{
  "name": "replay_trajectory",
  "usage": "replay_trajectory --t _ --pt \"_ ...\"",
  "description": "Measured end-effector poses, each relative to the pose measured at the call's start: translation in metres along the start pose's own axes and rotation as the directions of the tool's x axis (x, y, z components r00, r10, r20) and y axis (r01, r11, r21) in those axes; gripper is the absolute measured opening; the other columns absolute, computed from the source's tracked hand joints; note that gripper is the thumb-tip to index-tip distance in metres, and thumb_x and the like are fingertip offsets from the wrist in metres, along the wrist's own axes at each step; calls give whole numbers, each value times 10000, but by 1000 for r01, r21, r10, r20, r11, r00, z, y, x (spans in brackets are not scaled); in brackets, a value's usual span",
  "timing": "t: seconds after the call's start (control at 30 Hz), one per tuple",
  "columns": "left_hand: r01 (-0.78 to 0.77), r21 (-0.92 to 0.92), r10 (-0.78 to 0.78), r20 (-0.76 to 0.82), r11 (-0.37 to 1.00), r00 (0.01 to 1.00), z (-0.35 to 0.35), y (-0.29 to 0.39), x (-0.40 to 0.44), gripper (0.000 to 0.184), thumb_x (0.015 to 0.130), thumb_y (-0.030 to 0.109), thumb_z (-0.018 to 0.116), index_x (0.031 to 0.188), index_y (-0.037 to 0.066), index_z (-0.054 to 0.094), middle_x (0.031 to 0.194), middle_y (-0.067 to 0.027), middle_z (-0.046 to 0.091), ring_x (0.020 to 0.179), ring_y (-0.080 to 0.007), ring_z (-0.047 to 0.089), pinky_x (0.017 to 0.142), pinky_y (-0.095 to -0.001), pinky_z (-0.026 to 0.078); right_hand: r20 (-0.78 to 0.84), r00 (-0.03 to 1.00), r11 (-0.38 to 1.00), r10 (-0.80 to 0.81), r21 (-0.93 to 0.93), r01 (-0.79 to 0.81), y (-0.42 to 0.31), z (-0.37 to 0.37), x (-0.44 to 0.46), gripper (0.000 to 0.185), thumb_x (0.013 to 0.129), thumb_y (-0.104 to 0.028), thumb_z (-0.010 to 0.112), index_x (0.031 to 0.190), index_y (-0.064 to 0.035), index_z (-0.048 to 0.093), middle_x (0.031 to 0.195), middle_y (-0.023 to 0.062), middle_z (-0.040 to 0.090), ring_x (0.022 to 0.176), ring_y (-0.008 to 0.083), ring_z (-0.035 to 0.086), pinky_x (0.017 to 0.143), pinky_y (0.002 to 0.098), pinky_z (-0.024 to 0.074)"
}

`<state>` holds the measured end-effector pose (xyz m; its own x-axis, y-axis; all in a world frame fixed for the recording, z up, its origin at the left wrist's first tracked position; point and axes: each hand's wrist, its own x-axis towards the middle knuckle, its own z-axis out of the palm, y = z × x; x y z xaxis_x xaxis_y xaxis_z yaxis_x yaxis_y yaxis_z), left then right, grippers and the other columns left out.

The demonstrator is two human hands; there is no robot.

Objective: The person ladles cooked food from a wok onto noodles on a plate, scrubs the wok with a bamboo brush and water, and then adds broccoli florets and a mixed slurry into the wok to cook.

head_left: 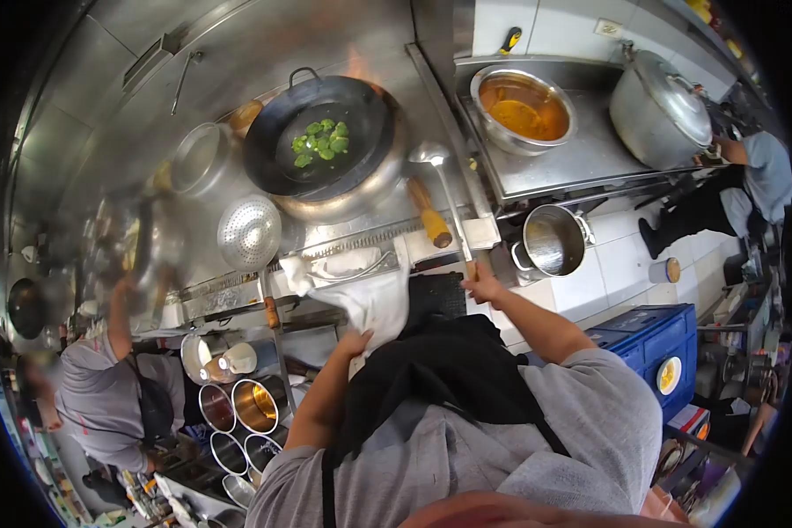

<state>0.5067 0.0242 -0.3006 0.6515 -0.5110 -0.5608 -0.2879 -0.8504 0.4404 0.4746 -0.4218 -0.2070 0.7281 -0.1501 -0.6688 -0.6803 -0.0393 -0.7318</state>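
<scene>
A black wok [268, 145] sits tilted on the burner, with green vegetable pieces [320, 143] in it and a flame behind its rim. My right hand [484, 287] is closed around the wooden handle end of a long metal ladle [429, 155], whose bowl lies right of the wok. My left hand [355, 342] grips a white cloth [374, 304] that hangs over the stove's front edge. Left of the cloth rests a perforated skimmer [249, 233] with a wooden handle. A yellow-handled brush [433, 224] lies between the wok and the ladle.
A steel bowl of orange liquid [524, 110] and a lidded pot [660, 110] stand on the right counter [537, 172]. Below is an open pot [554, 240]. Metal containers [257, 406] stand left of me. One co-worker [106, 387] is at left, another person [766, 172] at far right.
</scene>
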Motion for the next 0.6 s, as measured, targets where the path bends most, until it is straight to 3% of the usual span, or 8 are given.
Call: replay_trajectory --t 0.1,0.17,0.2,0.23,0.3,0.37,0.43,0.6 --pt "114 -272 -109 32 956 994 -15 -5 -50 685 859 573 540 936 -101 638 779 -199 658 533 -281 629 494 -396 513 -122 990 988 -74 -144 56 -7 19 -9 524 856 -149 614 1314 -50 380 758 90 584 618 152 569 499 302 459" --pt "319 -395 -306 98 861 947 -18 -22 -65 614 848 533 586 954 -69 648 756 -165 657 511 -238 621 452 -360 499 -320 634 676 -704 -577 459 -19 34 -15 495 831 -78 568 1286 -21 382 674 84 554 504 154 533 419 296 417" --pt "487 -445 -460 174 752 870 -22 -32 -66 558 842 497 619 976 -44 652 747 -146 654 523 -219 621 444 -340 491 -312 881 935 -355 -132 330 -40 37 -48 419 801 -22 519 1211 -41 436 641 47 513 470 138 489 407 284 383" --pt "470 -421 -438 176 776 881 -30 -34 -68 558 842 497 619 976 -44 652 747 -146 654 523 -219 621 444 -340 491 -348 872 939 -345 -118 324 -69 42 -88 419 801 -22 519 1211 -41 436 641 47 513 470 138 489 407 284 383" --pt "329 -689 -419 40 646 907 -46 -22 -86 483 825 439 665 1002 -10 654 770 -137 661 569 -201 634 435 -318 476 -30 963 773 -266 591 232 -101 48 -140 338 813 -31 541 1141 -71 472 621 14 448 464 121 433 428 280 368" --pt "312 -648 -352 73 694 933 -56 -15 -93 458 823 411 672 1019 -3 659 821 -132 662 621 -187 644 454 -318 477 -7 932 558 -363 799 224 -126 58 -166 289 833 -59 561 1108 -93 476 618 -5 392 459 112 390 445 273 367" --pt "259 -766 -295 95 589 951 -36 -32 -85 499 824 405 667 1093 -14 639 928 -172 673 769 -254 672 589 -359 525 -67 869 485 -490 808 335 -145 53 -162 320 860 -98 551 1168 -104 466 679 22 433 501 135 440 443 293 405" --pt "174 -401 -186 10 899 982 33 -105 -18 547 830 356 659 1198 -39 576 1095 -211 651 990 -351 632 814 -381 502 -486 797 719 -359 401 568 -220 -12 -145 519 843 -15 545 1299 -143 333 664 38 466 483 139 473 395 301 408"
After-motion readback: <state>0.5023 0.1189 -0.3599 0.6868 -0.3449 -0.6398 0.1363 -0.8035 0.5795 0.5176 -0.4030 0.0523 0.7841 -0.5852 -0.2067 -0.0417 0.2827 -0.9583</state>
